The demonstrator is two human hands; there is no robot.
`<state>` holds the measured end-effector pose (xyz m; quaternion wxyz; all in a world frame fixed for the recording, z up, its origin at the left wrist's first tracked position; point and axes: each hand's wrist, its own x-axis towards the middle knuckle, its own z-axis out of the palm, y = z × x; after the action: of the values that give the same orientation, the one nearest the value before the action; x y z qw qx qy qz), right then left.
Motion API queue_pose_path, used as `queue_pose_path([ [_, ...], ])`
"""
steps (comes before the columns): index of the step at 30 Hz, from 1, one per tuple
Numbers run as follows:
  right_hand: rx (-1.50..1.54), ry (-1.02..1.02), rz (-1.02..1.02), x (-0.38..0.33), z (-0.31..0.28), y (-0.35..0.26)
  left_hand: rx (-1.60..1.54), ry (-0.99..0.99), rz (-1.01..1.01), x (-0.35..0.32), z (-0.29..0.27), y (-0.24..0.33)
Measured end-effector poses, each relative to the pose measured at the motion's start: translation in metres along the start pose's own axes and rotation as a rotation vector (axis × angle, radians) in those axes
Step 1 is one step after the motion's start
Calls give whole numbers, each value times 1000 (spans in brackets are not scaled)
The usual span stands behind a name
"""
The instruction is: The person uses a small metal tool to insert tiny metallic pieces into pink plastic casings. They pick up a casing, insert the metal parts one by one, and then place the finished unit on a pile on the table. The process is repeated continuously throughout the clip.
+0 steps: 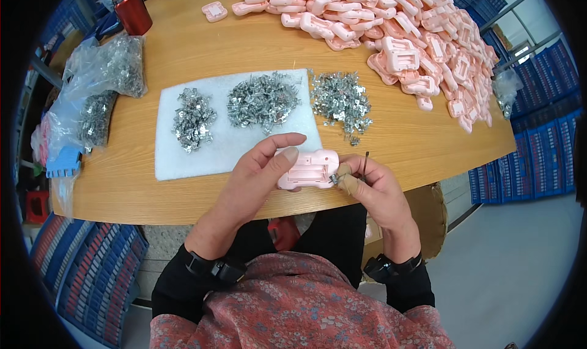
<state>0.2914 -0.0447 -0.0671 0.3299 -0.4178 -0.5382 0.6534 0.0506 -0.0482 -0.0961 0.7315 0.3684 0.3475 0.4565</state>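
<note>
My left hand (254, 181) grips a pink plastic shell (313, 172) by its left end, thumb on top. A rectangular battery compartment in the shell faces up. At its right end, my right hand (382, 196) pinches a small metal clip (334, 179) against or close to the shell; contact is too small to tell. A thin dark rod-like tool (366, 160) sticks up between the right fingers, its lower part hidden. Beyond my hands, a white foam pad (174, 162) carries two heaps of metal clips (263, 101). A third clip heap (341, 99) lies on the wood beside it.
Pink shells (397, 55) are piled across the table's far right. Clear bags of metal parts (125, 64), a blue plastic piece (64, 163) and a red flask (131, 9) stand at the left. Blue racks (535, 156) flank the table (428, 153); a cardboard box (435, 217) sits below.
</note>
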Motion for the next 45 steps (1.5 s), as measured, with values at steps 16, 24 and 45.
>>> queue_pose_path([
  [16,177,-38,150,-1,44,0,-405,104,188,7,19,-1],
  [24,-445,238,-378,18,32,-4,-269,59,-77,0,1,5],
  [45,-1090,264,-634,51,54,7,-102,125,-173,6,-9,-23],
])
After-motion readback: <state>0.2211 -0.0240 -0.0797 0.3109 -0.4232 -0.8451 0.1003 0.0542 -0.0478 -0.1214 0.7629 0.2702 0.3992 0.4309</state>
